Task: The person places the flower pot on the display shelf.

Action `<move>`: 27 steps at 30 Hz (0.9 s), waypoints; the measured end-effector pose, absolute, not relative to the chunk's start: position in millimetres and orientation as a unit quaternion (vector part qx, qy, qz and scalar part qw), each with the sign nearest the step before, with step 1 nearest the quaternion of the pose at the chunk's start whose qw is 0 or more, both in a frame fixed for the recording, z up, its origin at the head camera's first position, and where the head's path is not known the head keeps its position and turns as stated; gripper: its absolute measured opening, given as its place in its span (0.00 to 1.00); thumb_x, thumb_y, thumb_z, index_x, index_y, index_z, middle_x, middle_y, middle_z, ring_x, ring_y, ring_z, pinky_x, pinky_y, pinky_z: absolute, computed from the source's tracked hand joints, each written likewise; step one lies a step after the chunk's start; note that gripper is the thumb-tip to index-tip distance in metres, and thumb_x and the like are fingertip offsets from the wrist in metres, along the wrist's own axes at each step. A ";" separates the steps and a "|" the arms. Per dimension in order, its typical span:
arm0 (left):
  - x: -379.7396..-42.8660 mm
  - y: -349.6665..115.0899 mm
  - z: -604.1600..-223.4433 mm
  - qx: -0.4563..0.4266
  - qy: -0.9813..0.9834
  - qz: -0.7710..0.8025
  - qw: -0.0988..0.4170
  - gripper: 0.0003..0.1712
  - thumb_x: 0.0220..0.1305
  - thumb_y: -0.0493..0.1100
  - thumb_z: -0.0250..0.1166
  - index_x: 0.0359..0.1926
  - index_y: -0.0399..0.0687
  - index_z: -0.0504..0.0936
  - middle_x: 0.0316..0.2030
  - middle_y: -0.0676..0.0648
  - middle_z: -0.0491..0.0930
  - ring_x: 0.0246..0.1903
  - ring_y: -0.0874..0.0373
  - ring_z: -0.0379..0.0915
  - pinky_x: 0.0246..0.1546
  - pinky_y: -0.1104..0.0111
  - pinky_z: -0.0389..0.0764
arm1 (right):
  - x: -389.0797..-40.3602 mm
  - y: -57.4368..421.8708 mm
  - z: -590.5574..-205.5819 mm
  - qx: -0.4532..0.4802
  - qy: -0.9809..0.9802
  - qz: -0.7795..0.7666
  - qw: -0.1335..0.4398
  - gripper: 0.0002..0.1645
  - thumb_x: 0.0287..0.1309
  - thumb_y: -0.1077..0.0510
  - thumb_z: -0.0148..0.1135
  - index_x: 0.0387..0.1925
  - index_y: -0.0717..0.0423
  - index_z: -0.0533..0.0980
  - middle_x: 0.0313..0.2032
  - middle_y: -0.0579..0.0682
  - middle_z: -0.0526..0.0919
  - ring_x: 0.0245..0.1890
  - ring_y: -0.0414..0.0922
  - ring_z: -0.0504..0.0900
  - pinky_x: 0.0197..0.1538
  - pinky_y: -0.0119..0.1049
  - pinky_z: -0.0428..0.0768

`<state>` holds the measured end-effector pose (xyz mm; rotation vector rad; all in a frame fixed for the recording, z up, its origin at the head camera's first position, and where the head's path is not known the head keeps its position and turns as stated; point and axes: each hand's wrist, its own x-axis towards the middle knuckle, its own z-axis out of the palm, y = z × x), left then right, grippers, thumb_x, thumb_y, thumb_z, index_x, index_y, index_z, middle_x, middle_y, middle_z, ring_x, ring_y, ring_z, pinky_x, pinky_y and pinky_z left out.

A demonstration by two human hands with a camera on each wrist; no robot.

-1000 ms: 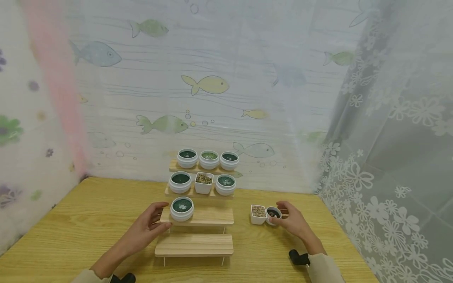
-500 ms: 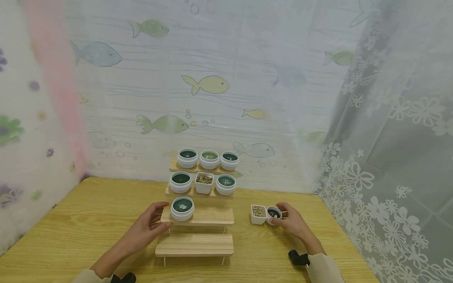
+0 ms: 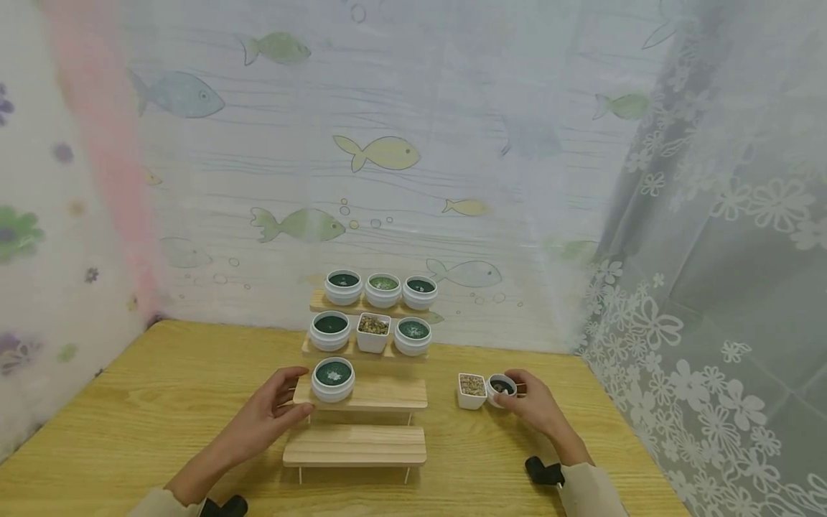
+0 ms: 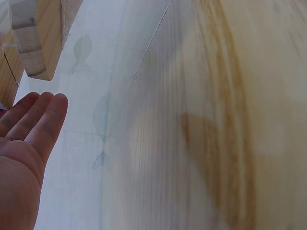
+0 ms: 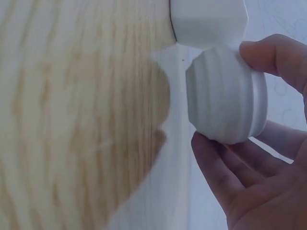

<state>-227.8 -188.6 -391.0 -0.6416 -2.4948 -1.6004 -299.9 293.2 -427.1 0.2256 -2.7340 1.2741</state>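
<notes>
My right hand holds a small round white pot between thumb and fingers. In the right wrist view a gap shows between its base and the table. Dark contents fill it. Close beside it stands a square white pot of tan granules. At the left end of a stepped wooden stand, my left hand has its fingers extended near the third tier; whether they touch it I cannot tell. A round pot with green contents sits on that tier's left end.
Round white pots line the top tier. The second tier bears two round pots and a square pot between them. The lowest tier is bare wood. A fish-print curtain hangs behind the wooden table.
The round pot in my right hand has risen very slightly and shifted a little right, away from the square pot. My left hand stays in place.
</notes>
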 end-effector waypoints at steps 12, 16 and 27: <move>-226.5 -188.4 -388.7 -0.216 -0.820 -0.528 0.053 0.33 0.66 0.46 0.63 0.65 0.37 0.61 0.63 0.34 0.64 0.61 0.36 0.64 0.54 0.58 0.76 | -298.2 289.4 -422.6 0.068 -0.891 0.434 0.117 0.35 0.54 0.51 0.69 0.60 0.60 0.70 0.49 0.57 0.78 0.45 0.51 0.78 0.41 0.39 0.79; -226.1 -188.5 -388.6 -0.216 -0.819 -0.530 0.053 0.33 0.66 0.46 0.63 0.65 0.38 0.61 0.63 0.34 0.64 0.61 0.36 0.64 0.54 0.58 0.76 | -295.4 284.7 -416.0 0.077 -0.883 0.443 0.138 0.33 0.56 0.51 0.69 0.59 0.61 0.71 0.47 0.56 0.79 0.45 0.49 0.78 0.44 0.38 0.79; -226.5 -188.0 -389.8 -0.214 -0.817 -0.534 0.053 0.33 0.65 0.46 0.64 0.65 0.39 0.62 0.62 0.35 0.65 0.60 0.37 0.65 0.54 0.59 0.76 | -264.4 251.8 -366.8 0.129 -0.853 0.472 0.182 0.29 0.53 0.62 0.69 0.55 0.70 0.72 0.44 0.61 0.79 0.44 0.54 0.78 0.45 0.37 0.81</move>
